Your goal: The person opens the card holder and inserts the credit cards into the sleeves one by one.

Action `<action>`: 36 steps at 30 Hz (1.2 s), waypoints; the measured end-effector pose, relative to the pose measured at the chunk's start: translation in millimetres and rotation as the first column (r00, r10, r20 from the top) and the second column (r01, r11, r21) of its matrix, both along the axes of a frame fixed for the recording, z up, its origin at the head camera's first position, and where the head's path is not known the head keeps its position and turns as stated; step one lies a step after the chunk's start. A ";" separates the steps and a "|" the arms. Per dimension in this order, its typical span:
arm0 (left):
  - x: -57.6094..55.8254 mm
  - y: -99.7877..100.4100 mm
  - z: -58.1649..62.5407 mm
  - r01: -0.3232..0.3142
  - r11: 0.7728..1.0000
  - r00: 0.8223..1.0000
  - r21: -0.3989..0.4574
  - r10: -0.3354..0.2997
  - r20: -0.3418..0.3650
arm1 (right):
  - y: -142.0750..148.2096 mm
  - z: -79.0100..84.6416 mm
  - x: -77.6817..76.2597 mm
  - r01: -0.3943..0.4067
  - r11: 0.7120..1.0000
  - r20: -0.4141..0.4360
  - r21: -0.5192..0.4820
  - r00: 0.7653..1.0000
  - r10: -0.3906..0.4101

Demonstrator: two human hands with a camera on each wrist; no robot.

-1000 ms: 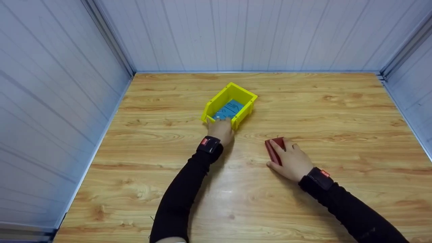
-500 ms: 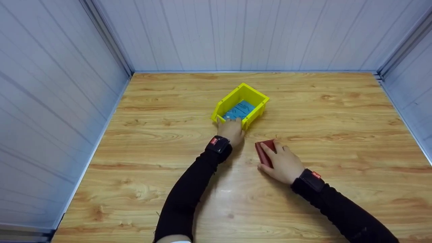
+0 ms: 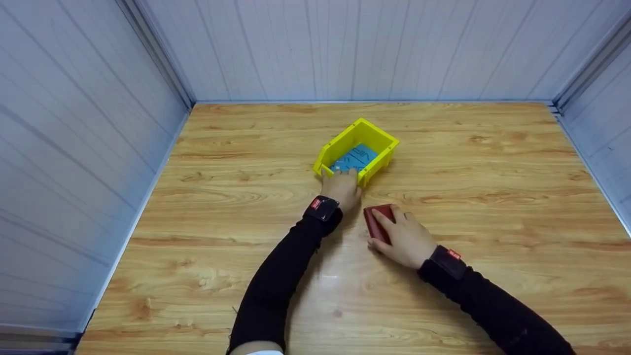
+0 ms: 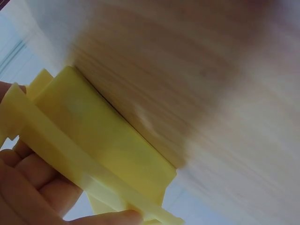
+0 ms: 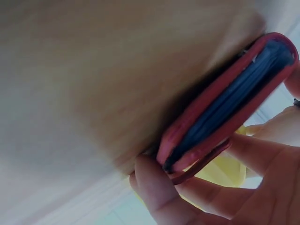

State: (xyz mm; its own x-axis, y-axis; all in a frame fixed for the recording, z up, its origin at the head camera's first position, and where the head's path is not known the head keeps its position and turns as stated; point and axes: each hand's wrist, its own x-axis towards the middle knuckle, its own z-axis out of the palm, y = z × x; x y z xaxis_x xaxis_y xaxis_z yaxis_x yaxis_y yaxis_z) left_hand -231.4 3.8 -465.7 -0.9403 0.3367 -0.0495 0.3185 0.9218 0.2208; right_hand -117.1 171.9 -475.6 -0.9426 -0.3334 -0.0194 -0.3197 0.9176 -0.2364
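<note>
In the head view, my left hand [image 3: 341, 190] grips the low front lip of a yellow storage bin [image 3: 375, 134], fingertips over the edge. The left wrist view shows the thumb [image 4: 110, 218] along the rim of the yellow bin [image 4: 112, 136]. A blue sheet with dark markings [image 3: 357, 157] lies on the bin's floor. My right hand [image 3: 406, 240] holds a dark red wallet [image 3: 375, 230] near the bin's front, between thumb and fingers. Seen from the right wrist, the wallet [image 5: 206, 117] stands on edge in that view, its dark bluish inner leaves showing.
The wood-grain tabletop [image 3: 197, 276] runs back to a pale panel wall [image 3: 296, 49]. More panels stand at the left [image 3: 74, 148] and right [image 3: 601, 123] sides. Both forearms wear black sleeves and wrist straps.
My left hand has slid the yellow bin to the right. The right hand has brought the wallet leftward, so the two are closer together. Both grips look the same.
</note>
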 end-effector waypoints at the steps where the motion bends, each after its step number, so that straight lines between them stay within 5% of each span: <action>1: 0.8 -0.9 0.4 0.005 1.000 1.000 0.010 -0.005 -0.009 | 0.9 0.5 -0.8 -0.001 1.000 0.002 -0.013 1.000 0.001; 6: 10.8 -7.6 5.7 0.044 0.997 0.989 0.068 -0.034 -0.146 | 9.5 5.5 -7.8 0.006 0.994 0.038 -0.111 0.999 -0.002; 11: 32.9 -12.7 14.9 0.088 0.987 0.929 0.135 -0.032 -0.368 | 22.4 12.3 -16.4 0.032 0.984 0.014 -0.173 0.999 -0.030; 14: 51.3 -11.3 18.3 0.129 0.978 0.906 0.161 -0.051 -0.421 | 27.0 15.0 -18.9 0.048 0.982 -0.025 -0.185 0.998 -0.054; 17: 68.9 -6.0 18.3 0.163 0.980 0.921 0.117 -0.109 -0.374 | 28.0 15.9 -20.3 0.050 0.982 -0.058 -0.181 0.996 -0.061; 22: 90.0 4.5 11.8 0.214 0.976 0.965 -0.040 -0.218 -0.145 | 24.7 15.6 -24.2 0.047 0.986 -0.054 -0.162 0.997 -0.056; 29: 96.0 13.1 1.6 0.250 0.958 0.968 -0.141 -0.252 0.004 | 19.2 13.9 -29.2 -0.002 0.998 0.003 -0.061 1.000 0.002; 36: 94.5 10.4 0.5 0.266 0.958 0.963 -0.107 -0.259 0.081 | 16.9 12.5 -32.2 -0.028 0.998 0.022 -0.050 0.999 0.029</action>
State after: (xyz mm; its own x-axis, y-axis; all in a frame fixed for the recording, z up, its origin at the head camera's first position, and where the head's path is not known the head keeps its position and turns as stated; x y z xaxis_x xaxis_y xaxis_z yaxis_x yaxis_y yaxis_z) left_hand -136.9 14.2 -465.2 -0.8129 0.5595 -0.1615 0.5410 0.8282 0.1463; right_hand -149.3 188.8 -463.1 -0.9323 -0.3608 -0.0237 -0.3391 0.8953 -0.2889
